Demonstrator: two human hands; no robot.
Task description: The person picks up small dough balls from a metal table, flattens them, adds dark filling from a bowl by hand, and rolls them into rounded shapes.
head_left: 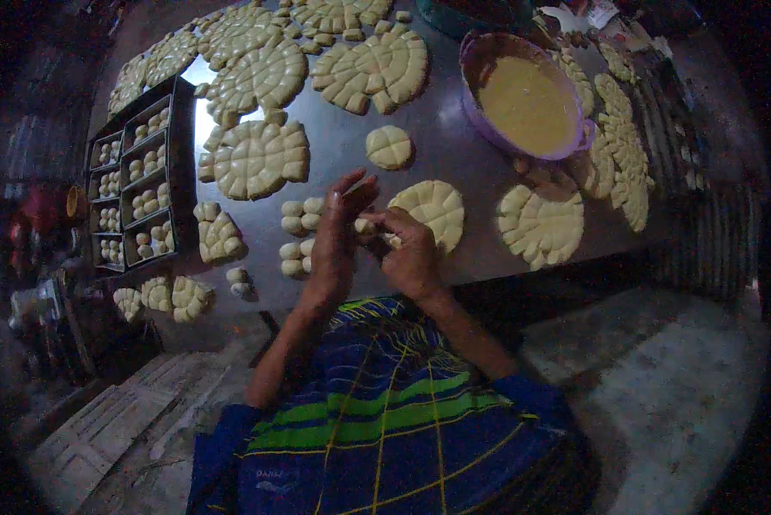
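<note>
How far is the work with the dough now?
Done: the tray at the left holds shaped pieces in most compartments, and a few loose pieces lie by the left hand. In hand: both hands, left and right hand, work a small piece between them. Left: many scored dough rounds remain undivided on the table, so most of the dough looks unshaped.

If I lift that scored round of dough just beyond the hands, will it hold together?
Probably not well: the scored dough round is cut into many small pieces, so it would likely sag or split along the cuts. It looks soft and flat, so it should not roll.
</note>
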